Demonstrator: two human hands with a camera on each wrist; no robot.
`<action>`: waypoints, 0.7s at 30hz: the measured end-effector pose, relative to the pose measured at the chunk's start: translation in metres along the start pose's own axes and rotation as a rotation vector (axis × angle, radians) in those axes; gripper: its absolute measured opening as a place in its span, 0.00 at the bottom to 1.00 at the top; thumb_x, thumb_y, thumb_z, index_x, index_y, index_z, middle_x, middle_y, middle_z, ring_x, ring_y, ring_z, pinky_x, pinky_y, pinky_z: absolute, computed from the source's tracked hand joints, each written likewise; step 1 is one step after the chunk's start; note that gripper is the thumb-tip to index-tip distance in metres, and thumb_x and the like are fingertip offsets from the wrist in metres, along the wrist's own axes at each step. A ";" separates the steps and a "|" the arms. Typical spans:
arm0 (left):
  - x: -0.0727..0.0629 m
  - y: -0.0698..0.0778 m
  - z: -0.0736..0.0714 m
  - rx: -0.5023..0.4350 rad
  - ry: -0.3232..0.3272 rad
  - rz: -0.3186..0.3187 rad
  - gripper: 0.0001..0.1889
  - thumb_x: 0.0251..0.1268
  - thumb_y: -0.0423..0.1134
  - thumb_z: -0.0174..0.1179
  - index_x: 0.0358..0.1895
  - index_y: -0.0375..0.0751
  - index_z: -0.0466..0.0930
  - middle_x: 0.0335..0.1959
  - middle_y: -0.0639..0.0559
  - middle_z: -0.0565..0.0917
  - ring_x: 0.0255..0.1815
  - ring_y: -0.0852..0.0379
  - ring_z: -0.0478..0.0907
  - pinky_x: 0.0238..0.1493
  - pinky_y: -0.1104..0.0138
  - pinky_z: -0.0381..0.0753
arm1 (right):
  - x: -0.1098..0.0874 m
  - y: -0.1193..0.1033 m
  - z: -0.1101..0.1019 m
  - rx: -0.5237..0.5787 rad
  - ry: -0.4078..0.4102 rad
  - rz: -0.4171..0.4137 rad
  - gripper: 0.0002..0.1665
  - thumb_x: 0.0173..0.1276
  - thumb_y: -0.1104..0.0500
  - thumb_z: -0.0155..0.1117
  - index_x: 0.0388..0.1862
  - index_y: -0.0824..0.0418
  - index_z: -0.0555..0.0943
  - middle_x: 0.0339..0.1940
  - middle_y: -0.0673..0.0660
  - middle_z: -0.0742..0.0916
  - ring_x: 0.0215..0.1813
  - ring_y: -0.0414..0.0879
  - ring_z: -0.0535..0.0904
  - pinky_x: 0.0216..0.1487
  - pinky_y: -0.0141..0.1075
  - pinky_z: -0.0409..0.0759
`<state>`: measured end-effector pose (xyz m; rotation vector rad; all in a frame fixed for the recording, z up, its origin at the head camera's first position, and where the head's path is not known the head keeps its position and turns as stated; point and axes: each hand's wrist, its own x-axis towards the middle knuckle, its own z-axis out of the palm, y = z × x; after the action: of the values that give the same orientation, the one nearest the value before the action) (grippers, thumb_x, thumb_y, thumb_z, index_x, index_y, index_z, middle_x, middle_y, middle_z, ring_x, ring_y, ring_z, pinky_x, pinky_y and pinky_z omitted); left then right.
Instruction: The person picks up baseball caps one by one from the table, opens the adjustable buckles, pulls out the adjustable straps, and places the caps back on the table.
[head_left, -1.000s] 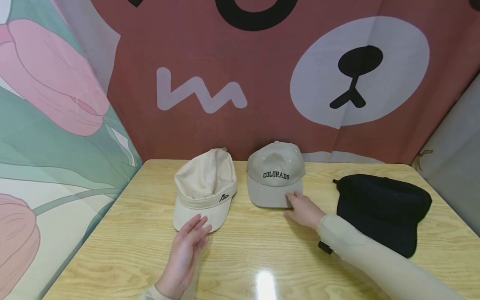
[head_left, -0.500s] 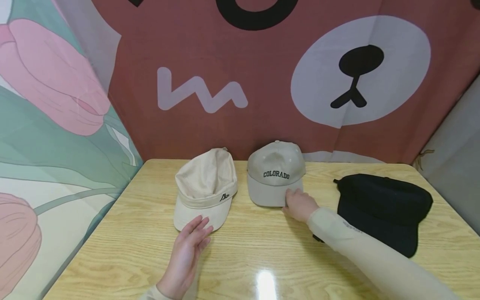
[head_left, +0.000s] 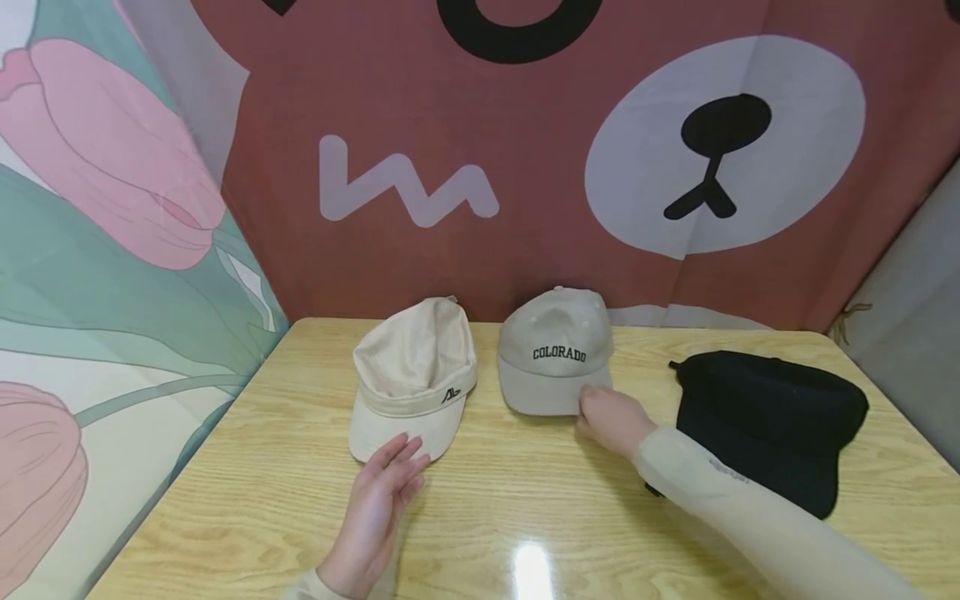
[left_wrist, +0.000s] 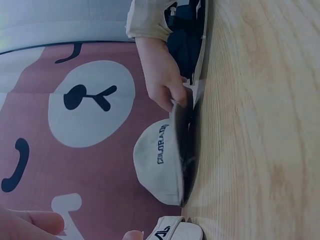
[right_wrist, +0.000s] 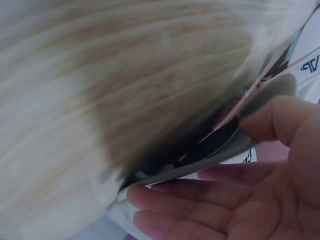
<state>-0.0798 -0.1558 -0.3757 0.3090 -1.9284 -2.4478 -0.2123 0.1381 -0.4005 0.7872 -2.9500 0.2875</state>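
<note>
The right grip [head_left: 617, 419], narrowly parted, pinches the COLORADO cap's brim [head_left: 540, 394].

Right grip [head_left: 615, 421] holding grey COLORADO cap [head_left: 557, 329], centre of frame, left grip [head_left: 372, 504], lower left, at cream cap [head_left: 412, 367], black cap [head_left: 768, 417], right side, wooden tabletop [head_left: 465, 525] beneath.

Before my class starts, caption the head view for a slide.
Right hand holds the grey COLORADO cap by its brim; left hand is near the cream cap.
</note>
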 end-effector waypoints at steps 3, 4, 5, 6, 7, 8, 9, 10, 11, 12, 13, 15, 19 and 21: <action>0.000 -0.001 0.001 0.004 -0.001 -0.006 0.31 0.70 0.30 0.46 0.71 0.21 0.46 0.69 0.28 0.60 0.55 0.57 0.75 0.51 0.70 0.75 | -0.007 0.001 -0.003 -0.023 0.033 -0.009 0.10 0.57 0.68 0.63 0.23 0.63 0.70 0.15 0.52 0.72 0.18 0.43 0.68 0.20 0.37 0.74; -0.001 -0.001 0.001 0.005 -0.002 -0.007 0.31 0.70 0.30 0.46 0.71 0.21 0.46 0.69 0.28 0.60 0.54 0.57 0.75 0.51 0.70 0.74 | -0.010 0.001 -0.004 -0.044 0.047 -0.022 0.11 0.57 0.68 0.63 0.23 0.64 0.70 0.15 0.52 0.72 0.17 0.42 0.69 0.19 0.36 0.74; -0.001 -0.001 0.001 0.006 -0.003 -0.007 0.31 0.70 0.30 0.46 0.71 0.21 0.47 0.69 0.29 0.60 0.54 0.57 0.75 0.51 0.70 0.74 | -0.012 0.002 -0.005 -0.064 0.063 -0.028 0.11 0.58 0.69 0.63 0.23 0.64 0.70 0.14 0.52 0.72 0.17 0.42 0.69 0.18 0.36 0.74; -0.001 -0.001 0.001 0.006 -0.002 -0.007 0.31 0.70 0.30 0.46 0.71 0.21 0.47 0.69 0.29 0.60 0.54 0.58 0.75 0.51 0.70 0.74 | -0.015 0.002 -0.006 -0.086 0.077 -0.034 0.11 0.58 0.69 0.64 0.23 0.65 0.70 0.14 0.53 0.72 0.16 0.42 0.70 0.17 0.35 0.73; -0.001 -0.001 0.001 0.006 -0.003 -0.007 0.31 0.70 0.30 0.46 0.71 0.21 0.47 0.69 0.29 0.61 0.54 0.58 0.75 0.51 0.70 0.74 | -0.017 0.003 -0.008 -0.106 0.091 -0.042 0.11 0.58 0.70 0.64 0.23 0.66 0.70 0.14 0.53 0.72 0.15 0.42 0.70 0.16 0.35 0.73; -0.001 -0.001 0.001 0.006 -0.003 -0.007 0.30 0.70 0.30 0.46 0.71 0.21 0.47 0.69 0.29 0.61 0.54 0.58 0.75 0.51 0.70 0.75 | -0.020 0.003 -0.009 -0.128 0.101 -0.048 0.11 0.58 0.70 0.64 0.24 0.66 0.70 0.13 0.53 0.72 0.15 0.41 0.70 0.15 0.34 0.73; -0.001 -0.002 0.002 0.006 -0.002 -0.008 0.30 0.70 0.30 0.46 0.70 0.21 0.48 0.69 0.29 0.61 0.54 0.58 0.76 0.51 0.70 0.75 | -0.022 0.003 -0.010 -0.139 0.108 -0.044 0.10 0.59 0.71 0.64 0.25 0.67 0.70 0.13 0.53 0.72 0.14 0.41 0.71 0.15 0.34 0.73; -0.002 -0.002 0.002 0.007 -0.002 -0.009 0.30 0.70 0.30 0.46 0.70 0.21 0.48 0.69 0.29 0.61 0.54 0.58 0.76 0.51 0.70 0.75 | -0.024 0.004 -0.011 -0.175 0.119 -0.056 0.10 0.59 0.71 0.63 0.25 0.68 0.70 0.13 0.53 0.72 0.14 0.42 0.71 0.14 0.34 0.72; -0.002 -0.002 0.002 0.006 -0.002 -0.010 0.30 0.69 0.30 0.47 0.70 0.21 0.48 0.69 0.29 0.62 0.54 0.58 0.76 0.51 0.70 0.75 | -0.026 0.005 -0.012 -0.187 0.128 -0.053 0.10 0.59 0.71 0.64 0.26 0.68 0.70 0.12 0.53 0.72 0.13 0.42 0.71 0.14 0.34 0.72; -0.002 -0.002 0.002 0.005 -0.002 -0.011 0.30 0.69 0.30 0.47 0.70 0.21 0.49 0.69 0.30 0.62 0.53 0.58 0.76 0.51 0.70 0.75 | -0.027 0.006 -0.013 -0.194 0.134 -0.051 0.11 0.59 0.71 0.64 0.27 0.68 0.70 0.12 0.53 0.71 0.13 0.42 0.71 0.13 0.34 0.72; -0.002 -0.003 0.002 0.005 -0.001 -0.013 0.30 0.69 0.30 0.47 0.70 0.21 0.49 0.68 0.30 0.63 0.53 0.59 0.76 0.51 0.70 0.75 | -0.029 0.007 -0.014 -0.200 0.146 -0.051 0.11 0.58 0.71 0.66 0.28 0.69 0.70 0.12 0.53 0.71 0.12 0.43 0.71 0.13 0.34 0.71; -0.002 -0.003 0.002 0.007 -0.004 -0.012 0.30 0.69 0.30 0.48 0.70 0.21 0.49 0.68 0.30 0.63 0.52 0.60 0.76 0.50 0.70 0.75 | -0.032 0.009 -0.017 -0.175 0.146 -0.023 0.10 0.59 0.71 0.65 0.32 0.72 0.71 0.12 0.54 0.71 0.12 0.44 0.71 0.12 0.35 0.70; -0.002 -0.004 0.003 0.011 -0.009 -0.016 0.30 0.69 0.30 0.48 0.70 0.21 0.49 0.68 0.30 0.64 0.52 0.60 0.76 0.50 0.70 0.75 | -0.037 0.014 -0.025 -0.027 0.120 0.091 0.11 0.64 0.72 0.58 0.43 0.78 0.72 0.13 0.56 0.74 0.13 0.45 0.71 0.14 0.37 0.70; -0.002 -0.005 0.003 0.014 -0.010 -0.020 0.30 0.69 0.30 0.48 0.70 0.21 0.50 0.68 0.30 0.64 0.52 0.60 0.76 0.50 0.71 0.75 | -0.039 0.016 -0.028 0.074 0.097 0.155 0.14 0.67 0.71 0.53 0.49 0.79 0.71 0.15 0.56 0.76 0.13 0.44 0.70 0.15 0.37 0.68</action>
<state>-0.0780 -0.1512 -0.3790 0.3187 -1.9566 -2.4540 -0.1858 0.1767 -0.3804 0.5349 -2.9271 0.4349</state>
